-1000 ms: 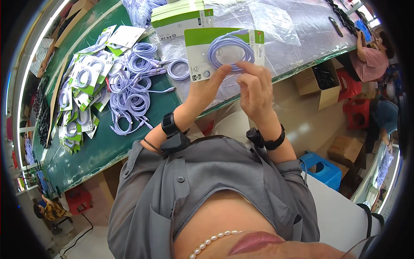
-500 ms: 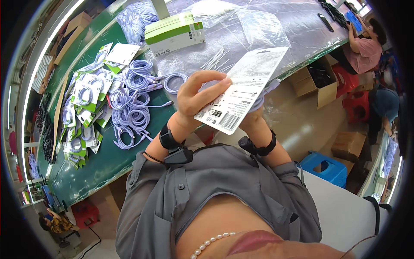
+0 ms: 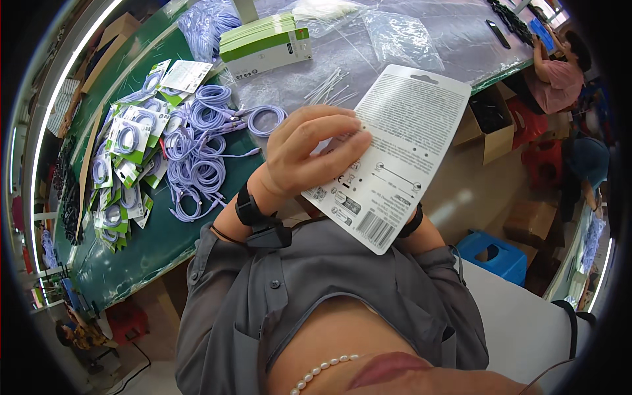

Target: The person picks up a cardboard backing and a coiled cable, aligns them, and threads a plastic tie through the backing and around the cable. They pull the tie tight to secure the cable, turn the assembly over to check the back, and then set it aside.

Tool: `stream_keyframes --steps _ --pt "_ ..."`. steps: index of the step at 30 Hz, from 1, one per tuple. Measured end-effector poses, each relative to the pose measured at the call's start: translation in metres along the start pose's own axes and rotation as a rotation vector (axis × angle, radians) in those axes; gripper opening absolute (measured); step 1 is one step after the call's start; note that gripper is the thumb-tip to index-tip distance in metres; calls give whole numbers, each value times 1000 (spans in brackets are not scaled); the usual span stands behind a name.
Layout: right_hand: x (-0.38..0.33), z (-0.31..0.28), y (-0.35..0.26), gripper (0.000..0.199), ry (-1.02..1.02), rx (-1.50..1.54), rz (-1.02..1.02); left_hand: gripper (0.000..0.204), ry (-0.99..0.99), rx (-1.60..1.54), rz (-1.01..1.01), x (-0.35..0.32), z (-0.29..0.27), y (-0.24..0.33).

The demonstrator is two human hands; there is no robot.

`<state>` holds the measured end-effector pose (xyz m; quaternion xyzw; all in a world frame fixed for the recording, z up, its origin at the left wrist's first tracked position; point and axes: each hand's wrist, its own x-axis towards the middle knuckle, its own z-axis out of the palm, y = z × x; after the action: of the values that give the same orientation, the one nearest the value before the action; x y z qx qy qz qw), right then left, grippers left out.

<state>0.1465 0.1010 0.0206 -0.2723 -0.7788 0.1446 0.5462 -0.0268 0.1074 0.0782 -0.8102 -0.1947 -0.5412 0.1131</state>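
Touching the printed card (image 3: 408,141) w/ fingers curled, L hand (image 3: 306,151) may be pinching, can't tell; R hand's grip hidden behind; card tilted nr surface (image 3: 125,266) edge, so a loose hold could drop it floorward

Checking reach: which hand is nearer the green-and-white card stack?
Left. In frame, the left hand is below the card stack; the right hand, hidden behind the held card, is lower and farther right.

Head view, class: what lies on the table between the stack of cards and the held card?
In the head view, thin white strips lie between the card stack and the held card.
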Motion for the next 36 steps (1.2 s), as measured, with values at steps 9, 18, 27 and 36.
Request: stream_keyframes --steps 9,18,27,36 --pt "-7 -10 1 34 -104 23 51 37 -57 -68 -7 7 -5 8" --pt "-9 -16 9 32 -206 81 104 37 -77 -72 4 7 -4 8" --pt "-14 -21 18 30 -308 146 172 37 -115 -78 -17 9 -7 13" --pt "-26 -16 28 27 -353 153 219 37 -205 -63 -86 -8 -1 -4"
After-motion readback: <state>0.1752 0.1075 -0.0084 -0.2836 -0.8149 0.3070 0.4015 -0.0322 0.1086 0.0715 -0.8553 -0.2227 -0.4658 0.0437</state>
